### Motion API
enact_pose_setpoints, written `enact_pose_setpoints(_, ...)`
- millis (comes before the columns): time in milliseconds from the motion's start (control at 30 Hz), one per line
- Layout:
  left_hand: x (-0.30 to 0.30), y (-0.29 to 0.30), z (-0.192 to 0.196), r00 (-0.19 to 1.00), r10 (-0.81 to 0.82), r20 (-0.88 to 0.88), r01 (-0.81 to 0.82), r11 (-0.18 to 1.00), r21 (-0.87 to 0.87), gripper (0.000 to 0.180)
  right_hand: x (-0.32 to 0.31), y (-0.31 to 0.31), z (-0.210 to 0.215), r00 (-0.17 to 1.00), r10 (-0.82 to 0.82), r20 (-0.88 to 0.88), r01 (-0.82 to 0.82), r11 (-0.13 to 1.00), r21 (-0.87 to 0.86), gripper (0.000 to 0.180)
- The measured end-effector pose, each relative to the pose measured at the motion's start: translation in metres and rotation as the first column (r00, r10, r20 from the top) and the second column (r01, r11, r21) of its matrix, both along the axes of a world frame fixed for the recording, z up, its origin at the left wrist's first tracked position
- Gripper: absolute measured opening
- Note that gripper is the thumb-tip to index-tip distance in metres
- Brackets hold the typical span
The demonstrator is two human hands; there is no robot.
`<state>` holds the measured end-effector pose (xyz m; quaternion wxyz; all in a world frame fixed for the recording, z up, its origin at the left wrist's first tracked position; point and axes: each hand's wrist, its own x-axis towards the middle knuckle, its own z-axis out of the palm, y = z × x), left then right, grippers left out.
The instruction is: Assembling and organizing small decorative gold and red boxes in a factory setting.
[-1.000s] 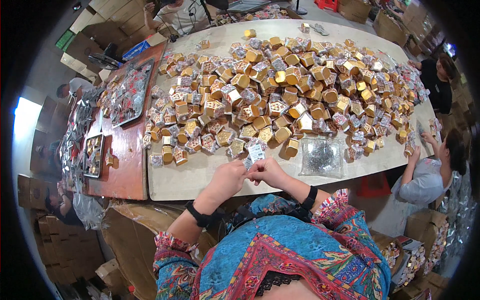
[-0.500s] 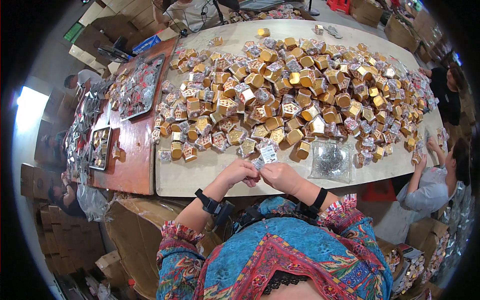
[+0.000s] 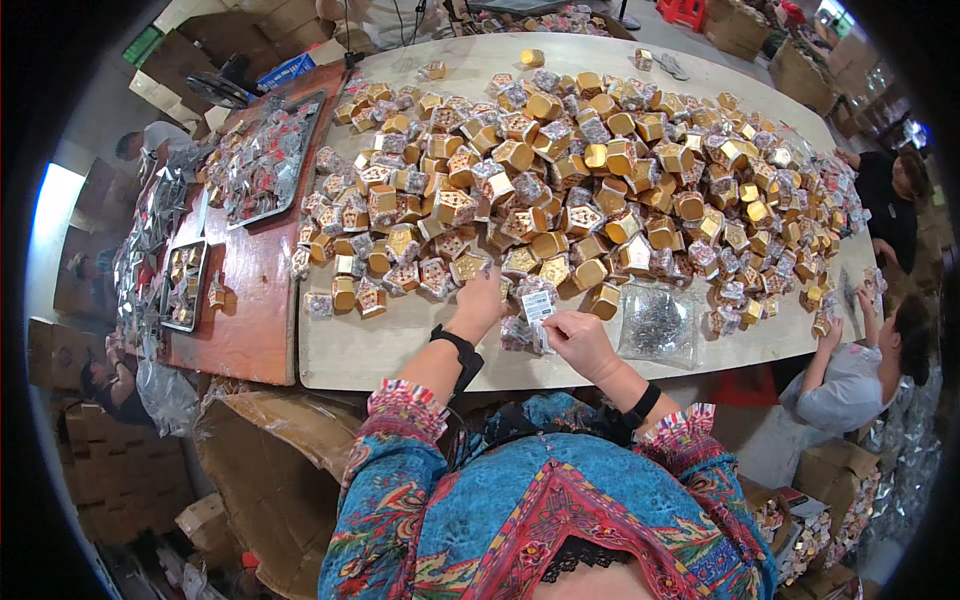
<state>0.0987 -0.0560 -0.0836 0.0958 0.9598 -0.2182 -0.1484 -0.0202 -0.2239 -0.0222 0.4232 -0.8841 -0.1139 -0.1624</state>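
Label sheet point(image 3: 538, 304) before the pile point(image 3: 555, 185) could tear if right fingers point(image 3: 560, 326), pinched together on its corner, tug; left fingers point(image 3: 481, 284): opening, hold unclear.

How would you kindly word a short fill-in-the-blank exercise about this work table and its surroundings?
1. The white label is closer to the person's ____ hand.
2. The reddish-brown table adjoins the pale tabletop on the person's ____ side.
3. The crate near the far end of the reddish-brown table is coloured ____.
4. Both of the person's wristbands are ____ in colour.

Missing words: right; left; blue; black.
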Motion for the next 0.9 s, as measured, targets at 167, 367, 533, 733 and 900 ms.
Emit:
enact_pose_setpoints(167, 0.003, 0.005, -0.024, 0.999, 0.03, 0.029, -0.03, 0.999, -0.031, 0.07, 0.001, 0.001, 0.013, 0.993, -0.034, -0.113, 0.049, 0.99, 0.132, 0.006)
enact_pose_setpoints(367, 0.007, 0.024, 0.023, 0.989, 0.137, -0.052, -0.145, 0.963, -0.226, 0.077, 0.013, -0.001, 0.018, 0.972, -0.016, -0.235, 0.083, 0.958, 0.276, 0.009)
enact_pose_setpoints(533, 0.013, 0.038, 0.068, 0.53, 0.088, -0.843, -0.829, 0.264, -0.493, 0.061, 0.032, 0.009, 0.028, 0.988, 0.016, -0.156, 0.037, 0.944, 0.329, 0.009)
enact_pose_setpoints(733, 0.011, 0.05, 0.074, 0.274, -0.25, -0.929, -0.961, -0.118, -0.252, 0.043, 0.055, 0.032, 0.054, 0.999, 0.034, 0.021, -0.036, 0.992, 0.123, 0.009)
enact_pose_setpoints(900, 0.0, 0.036, 0.083, 0.288, -0.246, -0.925, -0.945, -0.227, -0.234, 0.04, 0.066, 0.037, 0.049, 0.996, 0.005, 0.085, -0.009, 0.999, 0.042, 0.007)
